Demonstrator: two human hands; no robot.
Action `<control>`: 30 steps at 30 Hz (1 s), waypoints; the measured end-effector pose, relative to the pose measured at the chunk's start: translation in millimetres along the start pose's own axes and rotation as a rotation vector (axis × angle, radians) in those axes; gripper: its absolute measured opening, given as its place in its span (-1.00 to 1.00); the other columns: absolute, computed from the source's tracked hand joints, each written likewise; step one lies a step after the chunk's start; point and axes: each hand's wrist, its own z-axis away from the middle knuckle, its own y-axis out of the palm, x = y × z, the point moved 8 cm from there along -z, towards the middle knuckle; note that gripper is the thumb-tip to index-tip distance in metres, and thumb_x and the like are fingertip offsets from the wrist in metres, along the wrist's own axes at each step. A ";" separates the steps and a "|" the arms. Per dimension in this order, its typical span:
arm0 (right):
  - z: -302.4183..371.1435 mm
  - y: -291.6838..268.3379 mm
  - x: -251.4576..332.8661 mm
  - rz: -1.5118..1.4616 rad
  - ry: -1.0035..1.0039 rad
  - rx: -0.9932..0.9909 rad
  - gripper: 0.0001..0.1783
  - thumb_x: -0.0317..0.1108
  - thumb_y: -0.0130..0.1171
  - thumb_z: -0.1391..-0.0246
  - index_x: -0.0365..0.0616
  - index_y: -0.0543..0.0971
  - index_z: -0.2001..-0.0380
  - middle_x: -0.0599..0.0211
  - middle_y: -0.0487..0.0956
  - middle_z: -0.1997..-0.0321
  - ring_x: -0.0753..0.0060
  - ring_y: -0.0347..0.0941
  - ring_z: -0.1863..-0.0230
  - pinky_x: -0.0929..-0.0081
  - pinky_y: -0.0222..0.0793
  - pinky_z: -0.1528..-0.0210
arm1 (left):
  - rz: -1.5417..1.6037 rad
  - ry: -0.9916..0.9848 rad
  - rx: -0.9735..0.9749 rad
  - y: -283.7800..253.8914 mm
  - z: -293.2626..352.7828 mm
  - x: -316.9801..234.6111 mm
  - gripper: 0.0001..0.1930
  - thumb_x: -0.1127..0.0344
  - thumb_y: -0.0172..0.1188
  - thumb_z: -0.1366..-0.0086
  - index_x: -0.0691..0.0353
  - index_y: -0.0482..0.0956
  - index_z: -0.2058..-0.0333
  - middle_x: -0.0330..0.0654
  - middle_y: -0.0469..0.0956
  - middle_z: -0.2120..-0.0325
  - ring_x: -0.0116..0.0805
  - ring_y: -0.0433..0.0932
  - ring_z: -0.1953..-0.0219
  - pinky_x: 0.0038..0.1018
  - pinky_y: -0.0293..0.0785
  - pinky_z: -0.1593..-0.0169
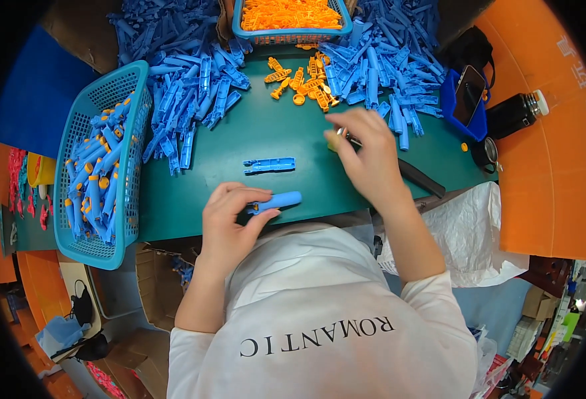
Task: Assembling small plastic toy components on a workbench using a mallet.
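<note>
My left hand is closed around one end of a blue plastic tube-shaped casing lying along the table's near edge. Just beyond it is an open blue half-shell, its hollow side up. My right hand hovers farther right, fingers curled, with a small yellowish thing at the fingertips. Beneath that hand runs a tool with a dark handle and some shiny metal near the fingers. Whether the yellowish thing belongs to this tool, I cannot tell.
A blue basket of assembled blue-and-orange pieces stands left. Piles of blue shells flank loose orange parts; an orange-filled basket sits behind. Right are a blue tray with a phone, and a black bottle.
</note>
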 end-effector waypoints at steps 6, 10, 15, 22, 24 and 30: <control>-57.0 61.1 -18.7 0.276 -0.176 0.112 -0.81 -0.43 0.36 0.00 -0.22 0.66 0.28 0.17 0.56 0.21 0.06 0.46 0.09 0.19 0.41 0.06 | -0.215 0.072 0.096 19.1 -18.3 -26.1 -0.66 0.38 0.48 -0.04 0.17 0.66 0.16 -0.22 0.63 0.24 -0.13 0.52 0.12 -0.19 0.37 0.00; -59.4 72.5 -23.2 0.308 -0.145 0.188 -0.86 -0.49 0.31 -0.04 -0.25 0.62 0.30 0.12 0.55 0.20 0.04 0.48 0.08 0.18 0.43 0.03 | -0.268 0.180 0.128 32.5 -15.9 -29.0 -0.71 0.36 0.41 -0.12 0.21 0.68 0.14 -0.22 0.60 0.26 -0.11 0.52 0.13 -0.21 0.39 0.04; -9.6 40.2 10.7 -0.019 -0.051 0.268 -0.87 -0.59 0.27 -0.03 -0.28 0.58 0.30 0.08 0.61 0.22 -0.01 0.58 0.17 0.19 0.51 0.12 | 0.344 -0.154 -0.132 -7.7 -0.1 -1.1 -0.75 0.56 0.36 -0.20 0.27 0.63 0.12 -0.11 0.67 0.17 -0.25 0.65 0.09 -0.20 0.41 -0.20; 47.3 40.2 36.4 0.117 -0.339 0.160 -0.69 -0.68 0.28 0.03 -0.35 0.62 0.15 0.09 0.66 0.16 0.04 0.61 0.20 0.24 0.57 0.15 | 0.476 0.079 -0.150 15.0 8.3 4.1 -0.66 0.62 0.23 -0.32 0.33 0.34 0.00 0.07 0.65 0.00 -0.21 0.62 -0.09 -0.39 0.48 -0.20; 53.7 36.1 37.8 0.074 -0.290 0.118 -0.64 -0.68 0.30 0.03 -0.33 0.63 0.09 0.06 0.66 0.10 0.05 0.60 0.17 0.25 0.57 0.13 | 0.588 0.002 -0.180 13.6 7.2 3.7 -0.66 0.61 0.25 -0.31 0.36 0.40 -0.02 0.07 0.65 0.00 -0.23 0.63 -0.08 -0.38 0.50 -0.18; 43.1 26.0 0.8 -0.237 0.116 0.206 -0.61 -0.63 0.36 -0.01 -0.27 0.64 0.03 0.11 0.62 0.08 0.25 0.56 0.22 0.46 0.53 0.15 | 0.452 -0.051 -0.219 9.8 8.7 5.8 -0.66 0.63 0.38 -0.14 0.39 0.65 0.07 -0.03 0.71 0.16 -0.27 0.67 0.07 -0.44 0.57 -0.02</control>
